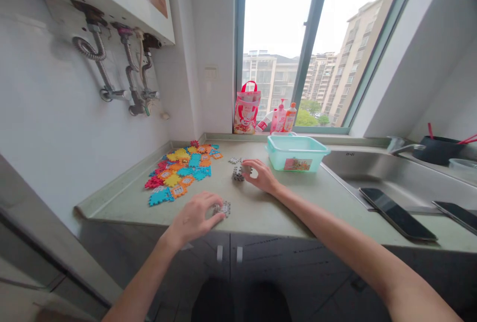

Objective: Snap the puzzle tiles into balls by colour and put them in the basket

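Bare forearms end in half-curled hands, each pinching flat, toothed grey tiles.

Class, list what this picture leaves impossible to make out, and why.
In the head view:
- Grey piece: outline partly covered by the left hand.
- Grey stack: count unclear, pieces too small.
- Orange pieces: markings too small, blurred.
- Rightmost phone: far end cut off by right edge.

Your left hand can pass between coloured puzzle tiles and grey tile stack. Teal tub blocks farther right.
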Available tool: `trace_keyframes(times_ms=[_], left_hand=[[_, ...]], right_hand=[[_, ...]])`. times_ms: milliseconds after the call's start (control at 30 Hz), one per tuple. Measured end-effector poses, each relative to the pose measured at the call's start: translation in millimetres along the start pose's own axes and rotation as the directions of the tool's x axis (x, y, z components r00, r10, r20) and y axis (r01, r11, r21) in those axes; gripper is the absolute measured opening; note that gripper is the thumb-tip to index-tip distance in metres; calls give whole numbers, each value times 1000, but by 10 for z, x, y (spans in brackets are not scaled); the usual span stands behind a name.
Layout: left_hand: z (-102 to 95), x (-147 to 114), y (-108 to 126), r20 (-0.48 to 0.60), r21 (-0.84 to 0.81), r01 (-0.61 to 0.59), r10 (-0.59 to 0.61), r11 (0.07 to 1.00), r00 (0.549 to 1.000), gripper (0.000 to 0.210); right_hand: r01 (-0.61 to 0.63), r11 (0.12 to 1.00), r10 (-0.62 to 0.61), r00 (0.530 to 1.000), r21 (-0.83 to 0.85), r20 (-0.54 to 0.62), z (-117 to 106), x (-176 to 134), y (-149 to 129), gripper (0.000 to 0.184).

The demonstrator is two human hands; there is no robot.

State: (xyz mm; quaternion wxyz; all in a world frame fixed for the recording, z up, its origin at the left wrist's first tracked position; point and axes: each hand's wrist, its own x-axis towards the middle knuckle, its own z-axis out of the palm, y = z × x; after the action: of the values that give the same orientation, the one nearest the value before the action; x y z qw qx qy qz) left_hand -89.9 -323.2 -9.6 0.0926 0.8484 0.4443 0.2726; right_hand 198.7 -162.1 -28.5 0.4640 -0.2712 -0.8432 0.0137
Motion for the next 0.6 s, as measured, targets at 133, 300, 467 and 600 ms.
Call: trace_keyframes(times_ms=[133,300,467,600], left_hand=[[38,-22,-19,-59,9,39,-38,999,998,31],[80,-38,-44,-83,52,31,-27,998,996,36],[86,-29,-43,-97,57,42,-36,998,995,37],[95,-40,-48,-88,47,39,-35,998,995,38]], right_hand=[[-5,1000,5,1000,-1,24,147,77,180,31],[24,1000,-25,995,9,96,146,52,186,32],[4,999,-8,991,35,131,150,68,182,33],[1,997,-6,997,75,71,161,76,225,33]])
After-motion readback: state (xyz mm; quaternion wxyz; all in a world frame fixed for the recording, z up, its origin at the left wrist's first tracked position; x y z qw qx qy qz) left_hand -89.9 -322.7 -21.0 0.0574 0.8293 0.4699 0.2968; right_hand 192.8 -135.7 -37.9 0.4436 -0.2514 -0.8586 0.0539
